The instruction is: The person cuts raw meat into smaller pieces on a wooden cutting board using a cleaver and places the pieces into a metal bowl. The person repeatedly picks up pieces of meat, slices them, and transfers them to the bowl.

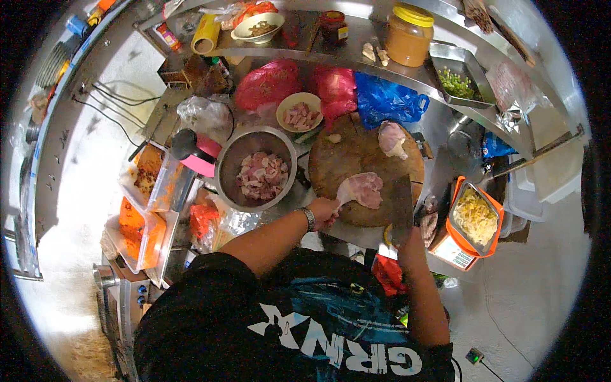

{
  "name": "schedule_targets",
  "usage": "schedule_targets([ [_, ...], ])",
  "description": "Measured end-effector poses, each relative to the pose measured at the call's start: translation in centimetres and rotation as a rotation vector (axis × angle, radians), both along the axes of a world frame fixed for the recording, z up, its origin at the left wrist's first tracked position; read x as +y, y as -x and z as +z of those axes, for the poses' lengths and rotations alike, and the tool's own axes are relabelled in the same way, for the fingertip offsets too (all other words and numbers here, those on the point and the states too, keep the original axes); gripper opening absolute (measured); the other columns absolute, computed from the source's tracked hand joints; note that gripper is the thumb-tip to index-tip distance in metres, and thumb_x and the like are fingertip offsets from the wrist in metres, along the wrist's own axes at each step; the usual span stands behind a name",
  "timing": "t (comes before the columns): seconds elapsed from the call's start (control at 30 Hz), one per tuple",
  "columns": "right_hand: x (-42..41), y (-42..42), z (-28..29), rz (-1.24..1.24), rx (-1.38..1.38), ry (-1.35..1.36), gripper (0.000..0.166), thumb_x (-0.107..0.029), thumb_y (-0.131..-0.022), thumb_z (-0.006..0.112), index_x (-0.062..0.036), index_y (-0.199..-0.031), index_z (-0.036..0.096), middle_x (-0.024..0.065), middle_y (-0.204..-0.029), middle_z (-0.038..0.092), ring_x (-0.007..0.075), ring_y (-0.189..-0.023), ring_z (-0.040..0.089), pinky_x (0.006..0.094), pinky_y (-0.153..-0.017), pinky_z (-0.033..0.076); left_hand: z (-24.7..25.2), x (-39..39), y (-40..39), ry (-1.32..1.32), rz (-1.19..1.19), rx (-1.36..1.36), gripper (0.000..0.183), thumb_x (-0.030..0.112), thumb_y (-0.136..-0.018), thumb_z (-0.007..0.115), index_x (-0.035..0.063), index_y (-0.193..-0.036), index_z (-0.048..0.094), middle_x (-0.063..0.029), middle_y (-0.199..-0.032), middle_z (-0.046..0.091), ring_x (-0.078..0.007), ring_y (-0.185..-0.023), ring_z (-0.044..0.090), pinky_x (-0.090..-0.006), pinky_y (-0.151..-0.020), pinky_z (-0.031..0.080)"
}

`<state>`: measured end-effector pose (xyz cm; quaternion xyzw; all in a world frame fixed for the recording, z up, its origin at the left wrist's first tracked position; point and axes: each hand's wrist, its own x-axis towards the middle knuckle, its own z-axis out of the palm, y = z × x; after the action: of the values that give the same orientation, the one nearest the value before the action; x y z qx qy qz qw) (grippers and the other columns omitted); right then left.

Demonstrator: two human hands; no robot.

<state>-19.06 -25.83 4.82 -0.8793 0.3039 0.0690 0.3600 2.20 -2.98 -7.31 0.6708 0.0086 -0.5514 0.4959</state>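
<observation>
My left hand (324, 213), with a metal watch at the wrist, grips the bone end of a raw poultry leg (363, 189). The leg lies across the front of a round wooden chopping board (334, 153). To its right, my right hand (411, 242) is closed on the handle of a cleaver (404, 207). The blade looks blurred and reaches over the board's right side; its handle is mostly hidden by my fingers. A second raw leg piece (393, 139) sits near the board's far right edge. Left of the board, a steel bowl (222, 186) holds chopped raw meat (262, 175).
Behind the board stand a bowl of meat strips (300, 112), pink plastic bags (267, 86) and a blue bag (389, 100). A raised steel shelf (296, 52) crosses the back. At right is a tray of yellowish shreds (475, 217); at left, orange-stained tubs (155, 238).
</observation>
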Motion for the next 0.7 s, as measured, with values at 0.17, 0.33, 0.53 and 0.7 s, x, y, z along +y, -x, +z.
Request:
schedule_targets([
  [0.17,2.4,-7.7,12.7,-0.161,-0.171,0.171,0.026,-0.008,-0.092,0.045,0.0009,-0.116,0.044,0.0298,-0.102,0.058,0.0458,-0.094,0.058,0.05,-0.081,0.045,2.0,1.1,-0.2,-0.013,0.014,0.125,0.036,0.04,-0.096,0.047,0.0051,-0.09,0.056,-0.0071,-0.07,0.056,-0.0182,-0.059,0.057,-0.0343,-0.047,0.045],
  [0.33,5.4,-11.1,12.5,-0.235,-0.841,0.586,0.02,-0.01,-0.094,0.047,0.003,-0.109,0.046,0.0176,-0.101,0.056,0.0273,-0.086,0.056,0.0373,-0.077,0.045,3.0,1.1,-1.0,-0.055,-0.554,-0.538,0.029,0.028,-0.092,0.045,0.0028,-0.093,0.059,-0.0176,-0.08,0.063,-0.0312,-0.073,0.065,-0.0453,-0.057,0.05],
  [0.53,6.3,-13.4,-3.1,0.139,-0.126,0.252,0.048,-0.028,-0.083,0.067,0.0032,-0.111,0.044,0.0314,-0.12,0.053,0.044,-0.103,0.058,0.0492,-0.081,0.048,-0.8,-0.9,0.1,-0.093,-0.93,-0.938,0.037,0.029,-0.09,0.04,0.0062,-0.099,0.067,-0.0231,-0.093,0.065,-0.0394,-0.086,0.064,-0.0521,-0.075,0.05],
  [0.7,5.5,-12.3,-2.8,0.296,-0.146,0.322,0.042,-0.023,-0.087,0.06,0.003,-0.114,0.041,0.0292,-0.101,0.062,0.048,-0.093,0.06,0.052,-0.077,0.048,-3.5,-1.1,1.9,-0.128,-0.847,-0.805,0.041,0.034,-0.091,0.039,0.007,-0.103,0.068,-0.0246,-0.102,0.064,-0.0392,-0.094,0.063,-0.0516,-0.083,0.048],
])
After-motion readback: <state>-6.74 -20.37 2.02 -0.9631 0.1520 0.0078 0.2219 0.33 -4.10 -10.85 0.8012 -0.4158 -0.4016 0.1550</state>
